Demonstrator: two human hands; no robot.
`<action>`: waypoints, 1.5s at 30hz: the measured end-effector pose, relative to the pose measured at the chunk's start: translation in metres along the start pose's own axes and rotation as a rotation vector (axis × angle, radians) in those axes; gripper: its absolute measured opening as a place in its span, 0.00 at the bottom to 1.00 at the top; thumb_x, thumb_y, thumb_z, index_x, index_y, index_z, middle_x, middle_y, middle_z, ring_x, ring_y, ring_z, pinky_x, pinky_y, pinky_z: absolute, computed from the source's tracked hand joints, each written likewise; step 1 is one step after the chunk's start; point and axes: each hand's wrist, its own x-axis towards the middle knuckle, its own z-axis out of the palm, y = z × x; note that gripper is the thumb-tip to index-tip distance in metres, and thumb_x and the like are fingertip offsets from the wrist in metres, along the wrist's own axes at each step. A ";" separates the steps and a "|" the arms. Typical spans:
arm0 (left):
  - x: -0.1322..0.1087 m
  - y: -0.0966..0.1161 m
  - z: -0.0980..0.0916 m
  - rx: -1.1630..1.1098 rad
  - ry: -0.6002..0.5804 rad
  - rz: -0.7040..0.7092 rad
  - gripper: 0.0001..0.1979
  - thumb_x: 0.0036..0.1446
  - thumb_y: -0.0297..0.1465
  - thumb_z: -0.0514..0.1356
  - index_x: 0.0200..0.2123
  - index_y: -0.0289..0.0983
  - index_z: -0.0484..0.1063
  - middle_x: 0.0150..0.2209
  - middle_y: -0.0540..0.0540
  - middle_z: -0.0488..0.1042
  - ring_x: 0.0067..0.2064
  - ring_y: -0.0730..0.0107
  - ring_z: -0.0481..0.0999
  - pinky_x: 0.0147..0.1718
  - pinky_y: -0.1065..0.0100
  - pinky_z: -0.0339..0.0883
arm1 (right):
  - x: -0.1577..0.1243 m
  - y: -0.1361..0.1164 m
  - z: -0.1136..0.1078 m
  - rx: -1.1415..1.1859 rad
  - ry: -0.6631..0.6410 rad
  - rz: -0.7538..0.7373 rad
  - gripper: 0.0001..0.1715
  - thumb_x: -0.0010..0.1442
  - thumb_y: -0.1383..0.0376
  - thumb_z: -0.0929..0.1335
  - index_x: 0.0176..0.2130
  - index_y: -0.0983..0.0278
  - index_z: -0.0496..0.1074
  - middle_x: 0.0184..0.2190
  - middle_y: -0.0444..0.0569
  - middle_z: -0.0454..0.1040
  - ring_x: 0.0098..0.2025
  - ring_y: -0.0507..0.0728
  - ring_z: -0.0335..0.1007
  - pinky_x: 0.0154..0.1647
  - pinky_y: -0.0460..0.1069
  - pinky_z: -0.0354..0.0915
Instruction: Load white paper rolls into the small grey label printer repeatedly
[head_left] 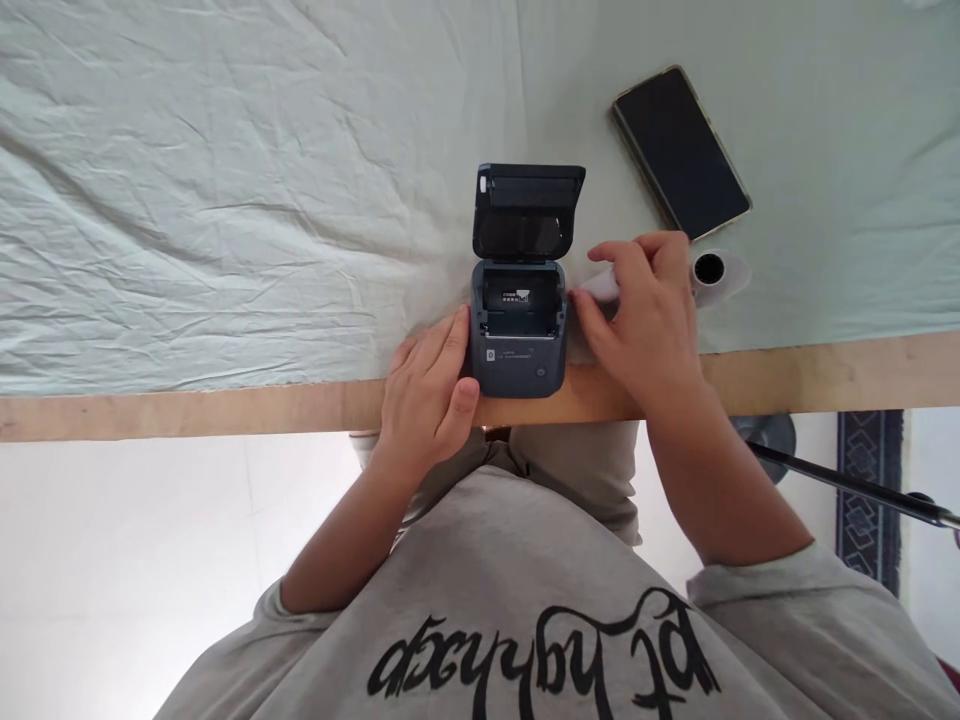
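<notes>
A small dark blue label printer [519, 370] sits at the table's front edge with its lid [525, 205] raised, so the inner compartment is visible and no roll shows in it. My left hand [431, 385] rests along the printer's left side, fingers stretched out and touching it. Right of the printer, my right hand [645, 310] has its thumb and fingers around a small white roll [598, 287], partly hidden by the hand. Just beyond that hand lies another white label roll [731, 278] with a dark round core.
A smartphone [682, 150] in a clear case lies screen up at the back right. Pale green wrinkled cloth [225, 200] covers the table, whose wooden front edge [187, 412] is bare. A black pole [855, 485] stands below on the right.
</notes>
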 end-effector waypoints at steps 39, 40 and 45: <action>-0.001 -0.002 -0.003 -0.044 -0.019 0.045 0.40 0.77 0.51 0.32 0.72 0.27 0.60 0.67 0.30 0.72 0.67 0.50 0.73 0.64 0.51 0.63 | 0.021 -0.034 0.005 0.192 0.107 -0.343 0.03 0.66 0.64 0.72 0.42 0.56 0.77 0.45 0.46 0.86 0.44 0.60 0.84 0.49 0.57 0.76; -0.001 -0.002 -0.003 -0.044 -0.011 0.052 0.40 0.77 0.50 0.33 0.72 0.27 0.61 0.66 0.30 0.72 0.66 0.50 0.73 0.64 0.52 0.63 | 0.021 -0.034 0.006 0.214 0.110 -0.340 0.03 0.66 0.65 0.72 0.41 0.56 0.77 0.45 0.45 0.86 0.45 0.60 0.84 0.49 0.57 0.76; -0.001 -0.003 -0.003 -0.036 0.020 0.072 0.39 0.78 0.49 0.33 0.70 0.25 0.62 0.65 0.29 0.73 0.65 0.51 0.74 0.63 0.54 0.63 | 0.020 -0.031 0.009 0.339 0.087 -0.305 0.05 0.63 0.68 0.74 0.37 0.57 0.76 0.44 0.43 0.86 0.45 0.58 0.84 0.47 0.54 0.76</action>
